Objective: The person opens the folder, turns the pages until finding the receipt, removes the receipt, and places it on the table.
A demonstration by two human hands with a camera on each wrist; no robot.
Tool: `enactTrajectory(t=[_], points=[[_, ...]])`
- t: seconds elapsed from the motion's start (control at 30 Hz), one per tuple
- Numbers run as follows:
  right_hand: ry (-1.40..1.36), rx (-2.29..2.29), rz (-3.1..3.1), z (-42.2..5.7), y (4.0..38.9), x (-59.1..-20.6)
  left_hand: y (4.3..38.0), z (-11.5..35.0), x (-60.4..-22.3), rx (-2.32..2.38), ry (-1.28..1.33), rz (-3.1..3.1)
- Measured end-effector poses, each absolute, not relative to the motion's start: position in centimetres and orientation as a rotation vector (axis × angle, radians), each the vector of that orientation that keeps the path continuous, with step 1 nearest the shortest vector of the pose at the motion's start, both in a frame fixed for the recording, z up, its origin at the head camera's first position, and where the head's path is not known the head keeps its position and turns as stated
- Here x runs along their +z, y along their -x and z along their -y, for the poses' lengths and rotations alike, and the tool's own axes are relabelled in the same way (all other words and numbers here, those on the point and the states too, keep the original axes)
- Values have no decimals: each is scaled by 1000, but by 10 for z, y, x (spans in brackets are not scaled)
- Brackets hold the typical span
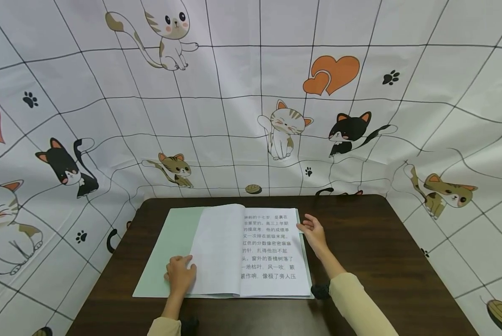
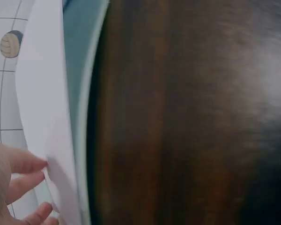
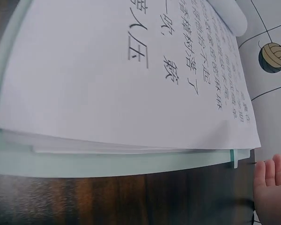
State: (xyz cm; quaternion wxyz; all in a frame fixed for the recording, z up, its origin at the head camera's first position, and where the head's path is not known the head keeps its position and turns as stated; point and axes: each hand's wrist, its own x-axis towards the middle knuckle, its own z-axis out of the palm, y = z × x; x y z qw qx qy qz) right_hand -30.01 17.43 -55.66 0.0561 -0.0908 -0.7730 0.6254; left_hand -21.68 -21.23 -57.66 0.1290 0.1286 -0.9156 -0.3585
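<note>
An open book or folder with a pale green cover (image 1: 179,228) lies on the dark wooden table. Its left white page (image 1: 219,252) shows no print and bulges near the middle fold; large printed characters cover the right page (image 1: 272,252). My left hand (image 1: 179,275) is at the blank page's left edge, with fingertips touching that edge in the left wrist view. Beside the upper right edge of the book is my right hand (image 1: 314,233). Its fingers look extended in the right wrist view, and I see nothing held in it.
The brown wooden table (image 1: 360,242) runs beyond the book on both sides. A white curtain-like sheet (image 1: 234,116) with grid lines and cartoon cats surrounds it. In the right wrist view, a small green tab (image 3: 233,158) sits at the cover's edge.
</note>
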Motion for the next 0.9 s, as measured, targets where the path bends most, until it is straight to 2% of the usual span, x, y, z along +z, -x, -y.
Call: enactTrajectory(t=[0.27, 0.6, 0.9], points=[[299, 1868, 2361, -172, 309, -555, 210, 215, -586, -1005, -384, 2876], [308, 1860, 2341, -172, 320, -558, 207, 217, -600, -990, -290, 2847], [285, 1817, 2498, -162, 328, -559, 205, 220, -595, -1025, -359, 2906]])
